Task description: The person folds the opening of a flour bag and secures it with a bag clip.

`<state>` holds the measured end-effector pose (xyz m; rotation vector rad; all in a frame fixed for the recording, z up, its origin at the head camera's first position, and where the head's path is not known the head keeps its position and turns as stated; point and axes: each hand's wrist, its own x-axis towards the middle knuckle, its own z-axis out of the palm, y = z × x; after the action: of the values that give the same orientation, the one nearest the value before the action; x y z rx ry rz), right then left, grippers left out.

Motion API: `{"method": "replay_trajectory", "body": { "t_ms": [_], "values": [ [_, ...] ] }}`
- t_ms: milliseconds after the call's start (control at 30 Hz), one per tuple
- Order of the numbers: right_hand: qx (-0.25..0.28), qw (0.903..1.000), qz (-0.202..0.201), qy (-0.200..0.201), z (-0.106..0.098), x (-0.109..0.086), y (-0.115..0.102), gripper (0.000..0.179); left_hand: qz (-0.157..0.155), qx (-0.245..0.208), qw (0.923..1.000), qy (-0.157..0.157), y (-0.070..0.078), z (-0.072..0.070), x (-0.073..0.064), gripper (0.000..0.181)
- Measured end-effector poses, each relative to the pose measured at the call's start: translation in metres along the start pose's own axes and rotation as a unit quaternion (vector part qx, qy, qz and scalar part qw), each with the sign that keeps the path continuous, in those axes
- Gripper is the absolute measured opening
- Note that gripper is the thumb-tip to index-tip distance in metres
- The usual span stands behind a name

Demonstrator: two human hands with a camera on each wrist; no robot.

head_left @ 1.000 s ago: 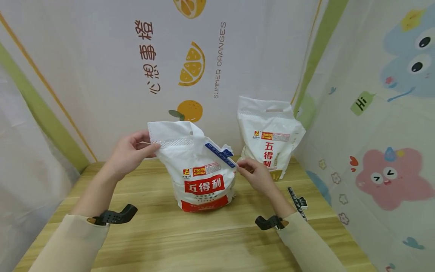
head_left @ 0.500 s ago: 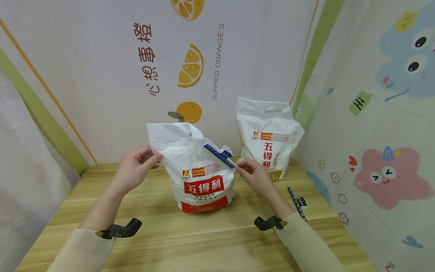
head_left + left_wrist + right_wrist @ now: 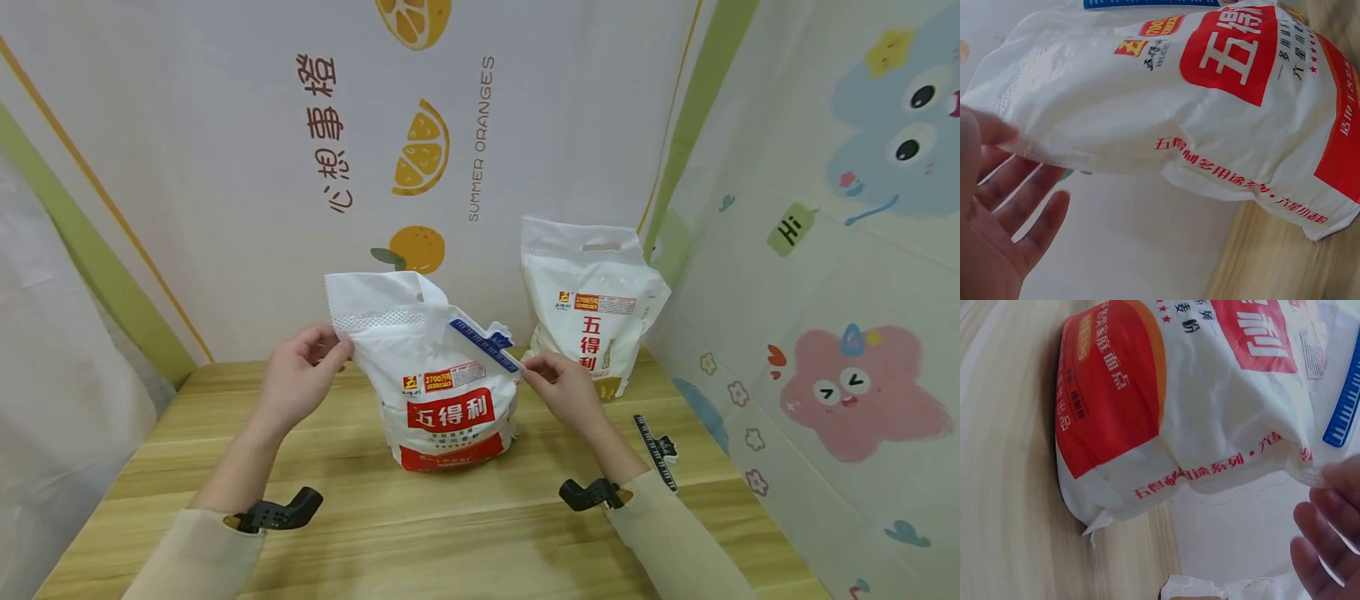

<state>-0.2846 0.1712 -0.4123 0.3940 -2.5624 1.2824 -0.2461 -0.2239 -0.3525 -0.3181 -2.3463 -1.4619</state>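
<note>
A white flour bag [image 3: 442, 367] with red print stands in the middle of the table, its top leaning left. A blue clip [image 3: 483, 344] sits slantwise across its upper right corner. At the bag's upper left edge, my left hand [image 3: 300, 375] pinches the side seam between thumb and fingers; some fingers pass behind the bag in the left wrist view. My right hand [image 3: 566, 392] pinches the bag's right edge just below the clip's lower end. The right wrist view shows the fingertips [image 3: 1335, 475] at that corner, close to the blue clip [image 3: 1344, 406].
Behind and to the right stands a second white flour bag [image 3: 592, 300], its handle top upright. A black clip [image 3: 657, 452] lies on the wooden table [image 3: 420, 542] near its right edge. Printed curtains [image 3: 247, 167] hang at the back and sides.
My left hand has slid a little down the bag's left edge, and its forearm has shifted right. The right hand keeps its place, and the bag and clip stay almost still.
</note>
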Motion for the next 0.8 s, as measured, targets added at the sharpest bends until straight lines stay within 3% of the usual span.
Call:
{"method": "replay_trajectory", "body": {
  "t_ms": [133,367,467,633,800],
  "values": [
    [0.013,0.9997,0.013,-0.016,-0.001,0.001,0.002,0.019,-0.029,-0.071,0.9968,-0.022,0.002,-0.001,0.001,0.040],
    [0.000,0.9999,-0.012,-0.006,0.001,0.001,-0.001,0.011,-0.023,0.004,0.9990,0.037,0.006,0.002,0.003,0.030],
    [0.012,0.9998,-0.010,-0.008,0.002,0.001,0.001,0.013,-0.019,-0.009,0.9991,0.038,0.005,0.002,0.002,0.032],
    [0.079,0.9960,0.032,-0.028,0.007,-0.002,0.011,0.032,-0.044,-0.104,0.9931,-0.032,-0.011,0.010,-0.005,0.060],
    [0.143,0.9822,0.078,-0.094,0.022,-0.010,0.022,0.074,-0.082,-0.151,0.9793,-0.107,-0.038,0.039,-0.020,0.080]
  ]
}}
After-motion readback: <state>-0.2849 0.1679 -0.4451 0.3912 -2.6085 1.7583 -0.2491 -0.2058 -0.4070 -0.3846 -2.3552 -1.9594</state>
